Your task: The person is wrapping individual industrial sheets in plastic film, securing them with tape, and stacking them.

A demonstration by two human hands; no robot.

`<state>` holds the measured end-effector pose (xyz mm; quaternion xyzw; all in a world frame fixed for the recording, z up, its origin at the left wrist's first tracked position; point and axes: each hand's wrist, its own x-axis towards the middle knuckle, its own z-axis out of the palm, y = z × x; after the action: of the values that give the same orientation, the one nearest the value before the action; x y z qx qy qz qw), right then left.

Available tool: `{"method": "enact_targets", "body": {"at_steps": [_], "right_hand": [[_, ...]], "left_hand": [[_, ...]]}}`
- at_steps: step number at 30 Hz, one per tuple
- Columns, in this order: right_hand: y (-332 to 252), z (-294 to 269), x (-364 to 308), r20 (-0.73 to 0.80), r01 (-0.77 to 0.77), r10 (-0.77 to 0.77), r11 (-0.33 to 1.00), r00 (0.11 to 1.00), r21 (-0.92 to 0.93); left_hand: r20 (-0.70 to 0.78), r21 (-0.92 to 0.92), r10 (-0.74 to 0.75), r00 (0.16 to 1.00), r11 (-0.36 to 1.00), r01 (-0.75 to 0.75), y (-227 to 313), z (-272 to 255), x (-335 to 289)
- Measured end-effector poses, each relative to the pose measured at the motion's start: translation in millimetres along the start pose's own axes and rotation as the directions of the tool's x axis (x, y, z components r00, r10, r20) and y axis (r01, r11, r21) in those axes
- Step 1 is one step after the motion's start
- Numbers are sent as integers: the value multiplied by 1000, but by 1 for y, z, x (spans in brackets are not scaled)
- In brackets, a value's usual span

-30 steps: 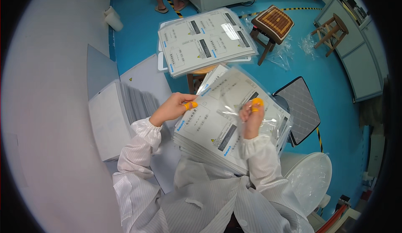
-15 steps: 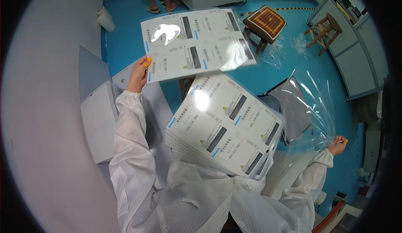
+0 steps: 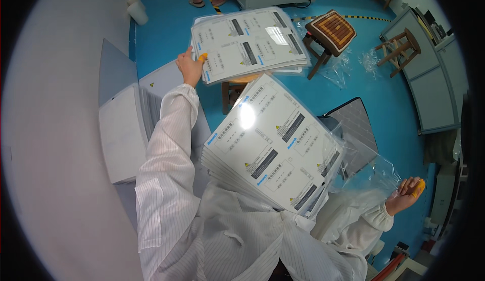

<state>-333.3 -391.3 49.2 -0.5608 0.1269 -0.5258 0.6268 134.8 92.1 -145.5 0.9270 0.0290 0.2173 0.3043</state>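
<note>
My left hand is at the left edge of a stack of printed sheets on a wooden stool. Its fingers are apart, and a thumb in a yellow finger cover touches the top sheet. In front of my body rests a fanned pile of similar white printed sheets, tilted, with a bright glare spot. Out to the right, my right hand is closed on a clear plastic film, which trails back toward the pile. Yellow covers one of its fingertips too.
Another stack of white sheets stands at left by the wall. Beyond are a stool with a brown cushion, a wooden stool and crumpled film on the blue floor. A grey pad lies right; a person's feet show far off.
The sheet in my left hand has come down onto the stack on the stool, and those fingers have spread. My right hand has lowered slightly, and the film has sunk and slackened.
</note>
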Motion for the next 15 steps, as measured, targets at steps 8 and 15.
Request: {"method": "enact_targets", "body": {"at_steps": [8, 15], "right_hand": [[59, 125, -91, 479, -203, 303, 947, 824, -250], [91, 217, -155, 717, -177, 537, 838, 444, -517]], "left_hand": [[783, -319, 142, 606, 927, 195, 65, -125, -87], [864, -224, 179, 471, 974, 41, 75, -191, -156]]}}
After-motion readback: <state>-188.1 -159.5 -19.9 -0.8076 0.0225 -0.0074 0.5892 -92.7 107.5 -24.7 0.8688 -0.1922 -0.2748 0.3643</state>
